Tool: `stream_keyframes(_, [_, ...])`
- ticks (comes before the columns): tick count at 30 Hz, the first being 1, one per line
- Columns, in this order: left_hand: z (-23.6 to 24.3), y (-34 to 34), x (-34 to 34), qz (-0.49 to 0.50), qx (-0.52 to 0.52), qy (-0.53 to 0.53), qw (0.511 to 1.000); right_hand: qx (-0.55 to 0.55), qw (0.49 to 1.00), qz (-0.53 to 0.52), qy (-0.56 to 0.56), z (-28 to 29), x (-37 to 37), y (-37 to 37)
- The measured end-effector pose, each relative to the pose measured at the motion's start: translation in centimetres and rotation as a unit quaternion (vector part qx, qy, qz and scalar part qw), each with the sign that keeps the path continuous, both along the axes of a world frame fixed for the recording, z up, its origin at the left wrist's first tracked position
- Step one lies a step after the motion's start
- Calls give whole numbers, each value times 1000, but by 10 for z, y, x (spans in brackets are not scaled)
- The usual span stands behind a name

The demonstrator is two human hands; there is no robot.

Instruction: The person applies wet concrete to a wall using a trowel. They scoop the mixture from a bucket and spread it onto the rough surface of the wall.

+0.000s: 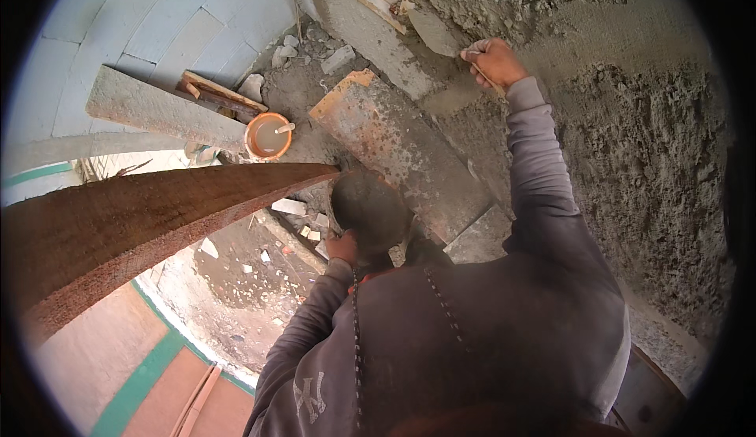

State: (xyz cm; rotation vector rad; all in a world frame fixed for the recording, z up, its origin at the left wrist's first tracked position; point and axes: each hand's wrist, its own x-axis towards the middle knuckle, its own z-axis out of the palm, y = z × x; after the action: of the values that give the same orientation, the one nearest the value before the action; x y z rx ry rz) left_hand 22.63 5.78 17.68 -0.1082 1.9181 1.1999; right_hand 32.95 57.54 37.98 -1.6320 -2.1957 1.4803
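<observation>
A thick brown wooden beam (157, 205) cuts across the left side, hiding part of the rubble-strewn ground (236, 268) and ending close to a round dark pan (366, 210); beyond it an orange bucket (268, 157) holds murky grey liquid, a pale stick (284, 128) reaching over its rim; a long grey plank (161, 108) and a brown wooden piece (224, 90) lie by the pale block wall (181, 12); a wide, mortar-stained board (405, 149) slants between the pan and the rough grey wall (630, 146) at the right.

The right hand (498, 63) is raised by that wall, fingers curled tight around a trowel (435, 34); its grey blade points away from the body — whether it touches the mortar, I cannot tell. The left hand (342, 248), low and near the body, grasps the pan's edge, its fingertips partly hidden; the pan's inside is too dark to read.

Counted: one trowel, one pan, one bucket, one beam; two speckled cords (356, 342) run down the dark sweatshirt (488, 335).
</observation>
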Motion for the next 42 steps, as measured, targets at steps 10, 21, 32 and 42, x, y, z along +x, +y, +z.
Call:
stream_keyframes(10, [-143,-85,3,-173,78,202,961,73,997,23,-13,-160,-42,-5])
stream_keyframes(21, [-116,-75,28,-103,109,7,989,232,970,-57,45,-99,-34,-12])
stream_keyframes(32, [-124,-69,31,-562,-61,339,752,376,919,-110,33,19,59,-115])
stream_keyframes(42, [-190,-19,38,-239,241,232,911,318,902,276,-95,-90,172,-306])
